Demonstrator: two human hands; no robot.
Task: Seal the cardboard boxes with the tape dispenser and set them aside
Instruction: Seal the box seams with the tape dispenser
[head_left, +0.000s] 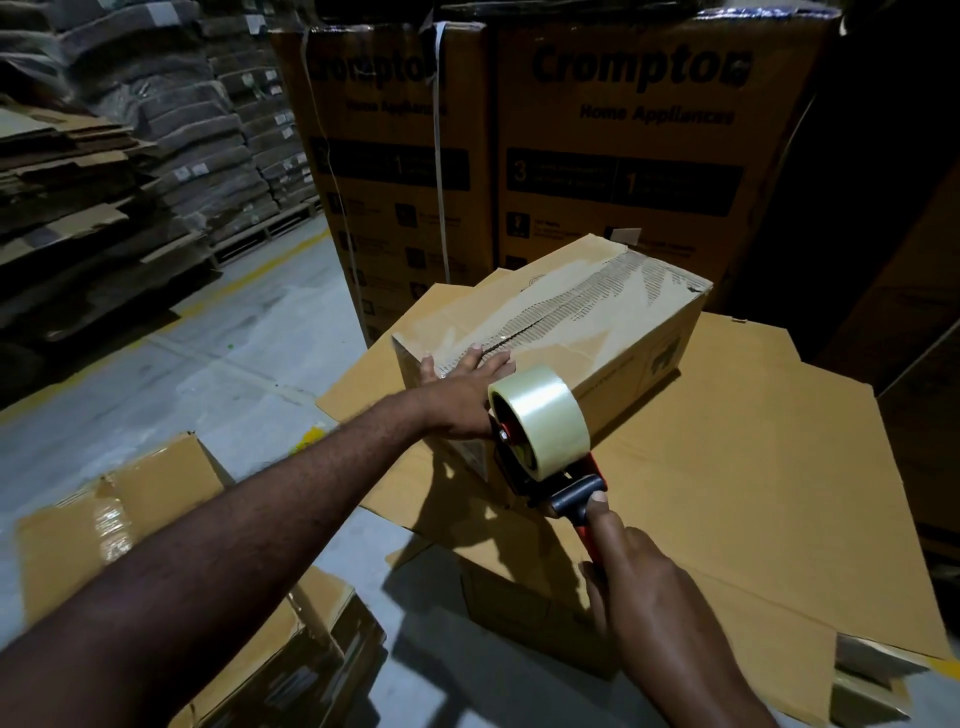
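Grey concrete floor (208, 374) under cardboard sheet (727, 467); left hand (462, 395) flat on box (597, 322), right hand (639, 577) around tape dispenser (543, 441).

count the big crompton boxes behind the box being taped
2. The left Crompton box stands behind the taped box; the right Crompton box is beside it. More may hide in the dark beyond.

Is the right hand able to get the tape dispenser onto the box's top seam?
Not at the near end, probably: the left hand lies flat over the seam there, blocking the tape dispenser.
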